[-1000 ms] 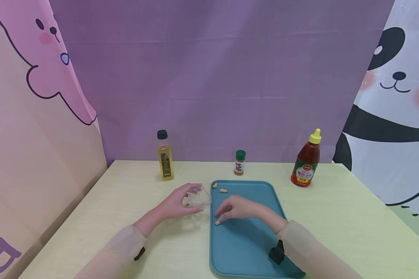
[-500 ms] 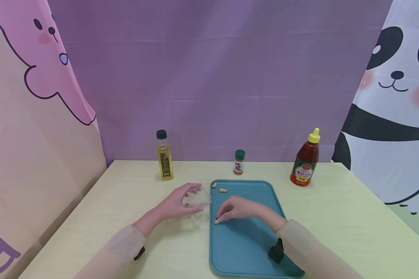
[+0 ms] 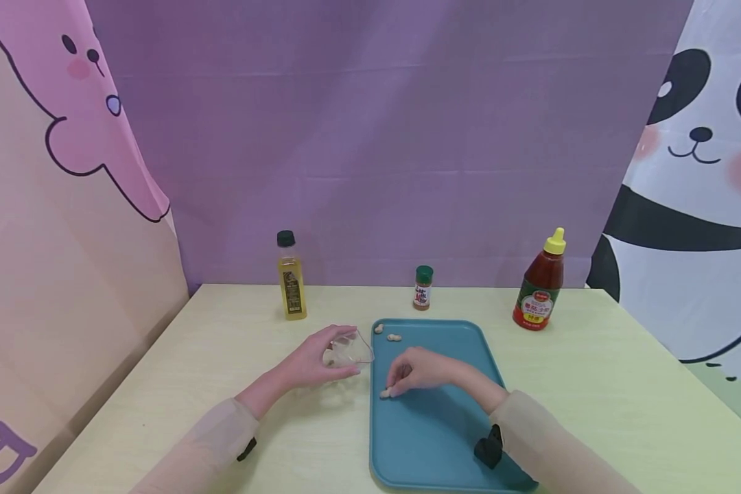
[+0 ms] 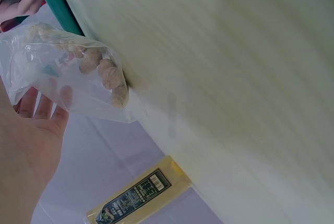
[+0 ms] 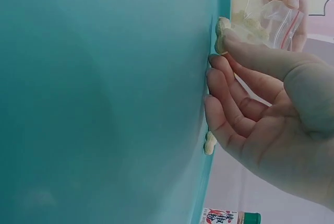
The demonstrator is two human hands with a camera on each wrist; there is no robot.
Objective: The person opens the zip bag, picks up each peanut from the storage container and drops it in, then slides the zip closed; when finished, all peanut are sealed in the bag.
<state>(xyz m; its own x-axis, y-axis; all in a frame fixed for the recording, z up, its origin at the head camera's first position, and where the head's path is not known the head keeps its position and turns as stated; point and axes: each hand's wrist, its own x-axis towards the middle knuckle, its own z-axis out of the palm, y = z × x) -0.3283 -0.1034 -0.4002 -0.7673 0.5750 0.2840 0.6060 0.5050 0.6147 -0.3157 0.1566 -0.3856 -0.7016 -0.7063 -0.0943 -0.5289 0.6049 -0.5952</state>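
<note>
My left hand (image 3: 315,357) holds a clear zip bag (image 3: 352,348) at the tray's left edge, its mouth toward the tray. Several peanuts in their shells (image 4: 111,78) lie inside the bag in the left wrist view. Over the blue tray (image 3: 444,439), my right hand (image 3: 422,368) pinches an unshelled peanut (image 5: 222,35) between thumb and index finger, down at the tray's left side. Two more peanuts rest near the tray's far left corner, one in the corner (image 3: 379,328) and one just right of it (image 3: 394,337).
Along the table's back stand an oil bottle (image 3: 293,285) with a black cap, a small spice jar (image 3: 422,291) with a green lid, and a ketchup bottle (image 3: 540,291) with a yellow top. A purple cloth (image 3: 370,137) hangs behind the table.
My right hand's thumb and fingers have closed in on the peanut at the tray's left side. The left hand and the bag stay in place.
</note>
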